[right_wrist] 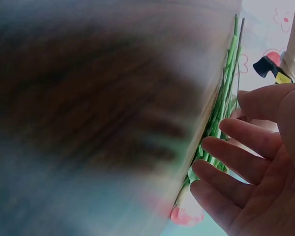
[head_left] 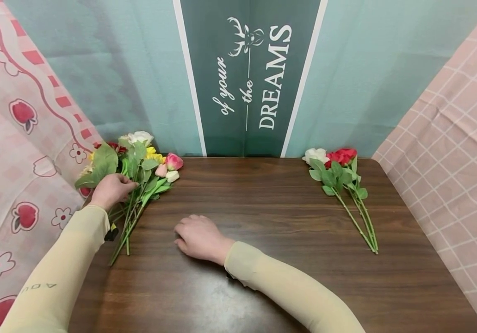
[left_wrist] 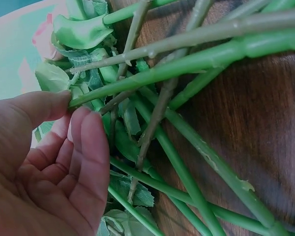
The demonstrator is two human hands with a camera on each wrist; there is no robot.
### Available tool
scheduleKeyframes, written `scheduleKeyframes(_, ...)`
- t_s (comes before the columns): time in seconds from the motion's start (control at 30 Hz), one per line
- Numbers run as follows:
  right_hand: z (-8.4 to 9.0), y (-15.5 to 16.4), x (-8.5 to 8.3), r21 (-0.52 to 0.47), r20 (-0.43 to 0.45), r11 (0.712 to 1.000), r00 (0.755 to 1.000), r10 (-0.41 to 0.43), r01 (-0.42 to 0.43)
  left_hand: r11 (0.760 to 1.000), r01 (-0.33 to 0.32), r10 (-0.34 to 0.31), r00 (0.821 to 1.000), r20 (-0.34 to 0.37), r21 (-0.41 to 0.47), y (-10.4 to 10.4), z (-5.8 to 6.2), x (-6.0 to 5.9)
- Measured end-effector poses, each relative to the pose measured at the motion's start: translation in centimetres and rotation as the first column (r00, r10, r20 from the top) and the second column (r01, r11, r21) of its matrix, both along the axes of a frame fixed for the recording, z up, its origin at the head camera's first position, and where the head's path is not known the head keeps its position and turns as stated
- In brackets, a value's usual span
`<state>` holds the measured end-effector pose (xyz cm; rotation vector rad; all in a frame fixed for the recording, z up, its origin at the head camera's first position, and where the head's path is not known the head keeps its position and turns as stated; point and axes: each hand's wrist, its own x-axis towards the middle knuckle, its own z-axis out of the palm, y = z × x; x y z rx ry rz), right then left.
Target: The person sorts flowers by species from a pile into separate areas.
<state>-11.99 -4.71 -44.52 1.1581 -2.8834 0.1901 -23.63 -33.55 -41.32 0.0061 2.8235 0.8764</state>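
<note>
A mixed bunch of artificial flowers [head_left: 142, 171] in white, yellow, pink and red lies at the far left of the brown wooden table [head_left: 263, 208]. My left hand [head_left: 115, 188] rests on its leaves and stems. In the left wrist view my left hand [left_wrist: 73, 105] pinches the end of one green stem [left_wrist: 137, 81] between thumb and fingertip, with other stems crossing beneath. My right hand [head_left: 198, 236] rests palm down on the table's middle, holding nothing. In the right wrist view its fingers [right_wrist: 236, 162] are relaxed and spread, with the bunch's stems [right_wrist: 221, 113] beyond them.
A white rose and red flowers with long stems [head_left: 342, 182] lie at the table's far right. A green banner [head_left: 246, 78] hangs behind the table. Patterned pink cloths [head_left: 13, 162] flank both sides. Bare wood spans the table between the two flower groups.
</note>
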Motion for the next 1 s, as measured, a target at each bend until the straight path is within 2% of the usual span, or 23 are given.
scheduleKeyframes(0.23, 0.0, 0.8, -0.3, -0.036, -0.003, 0.999, 1.000, -0.014, 0.014, 1.000, 0.001, -0.001, 1.000, -0.002, 0.031, 0.1, 0.6, 0.2)
scheduleKeyframes(0.43, 0.1, 2.2, -0.7, -0.070, -0.003, 0.997, 0.999, -0.032, 0.032, 0.996, -0.002, 0.005, 0.999, -0.033, 0.095, 0.9, 2.3, 1.2)
scheduleKeyframes(0.6, 1.0, 4.8, -1.2, -0.157, 0.028, 0.985, 0.997, -0.066, 0.070, 0.998, 0.042, -0.037, 0.996, -0.084, 0.056, 3.0, 4.1, 1.5)
scheduleKeyframes(0.73, 1.5, 7.7, -1.4, -0.233, 0.070, 0.963, 0.990, -0.123, 0.136, 0.990, 0.107, -0.101, 0.993, -0.067, 0.097, 5.6, 5.2, 1.6)
scheduleKeyframes(0.83, 1.5, 10.0, -1.3, -0.284, 0.100, 0.938, 0.979, -0.177, 0.198, 0.972, 0.155, -0.150, 0.988, -0.040, 0.176, 8.1, 5.2, 1.9)
scheduleKeyframes(0.9, 1.6, 11.5, -1.1, -0.321, 0.132, 0.915, 0.968, -0.213, 0.245, 0.952, 0.194, -0.191, 0.981, -0.036, 0.238, 10.1, 4.7, 2.1)
scheduleKeyframes(1.0, 1.6, 13.7, -0.6, -0.373, 0.198, 0.872, 0.946, -0.258, 0.316, 0.895, 0.229, -0.239, 0.971, -0.020, 0.383, 13.7, 3.1, 2.5)
